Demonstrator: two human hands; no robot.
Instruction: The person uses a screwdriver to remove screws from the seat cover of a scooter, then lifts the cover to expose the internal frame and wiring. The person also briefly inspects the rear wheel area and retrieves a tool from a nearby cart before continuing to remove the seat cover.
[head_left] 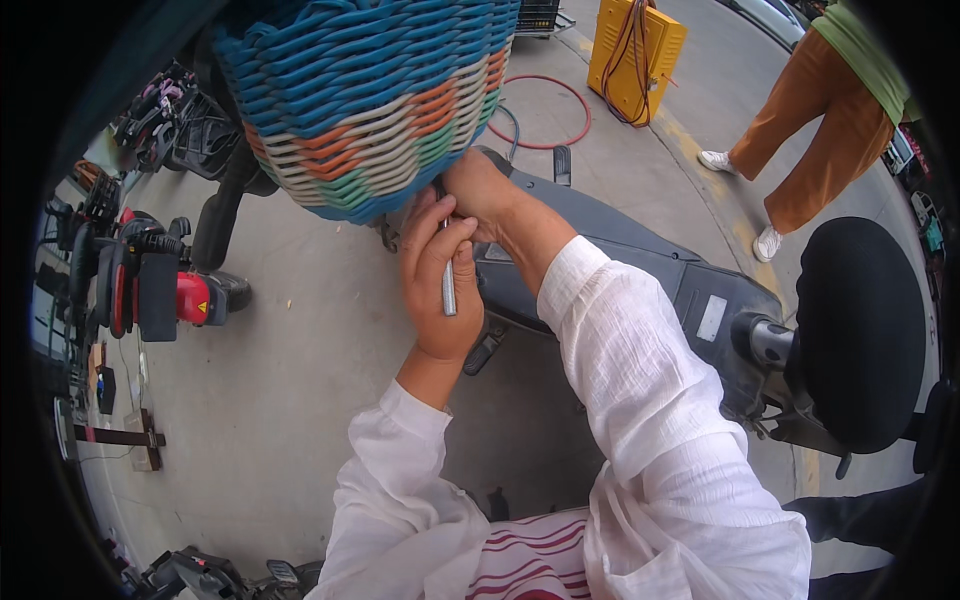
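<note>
A woven plastic basket in blue, white, orange and green bands hangs at the front of a dark grey electric scooter. Just below its lower edge, my left hand is closed around a slim silver metal rod, which looks like a tool handle. The rod's upper end is hidden by my fingers and the basket. My right hand reaches in beside the left, close under the basket. Its fingers are out of sight, so what it touches does not show.
The scooter's black seat is at the right. A person in orange-brown trousers stands beyond it, near a yellow metal box with cables. A red hose lies on the floor. More scooters, one red, line the left.
</note>
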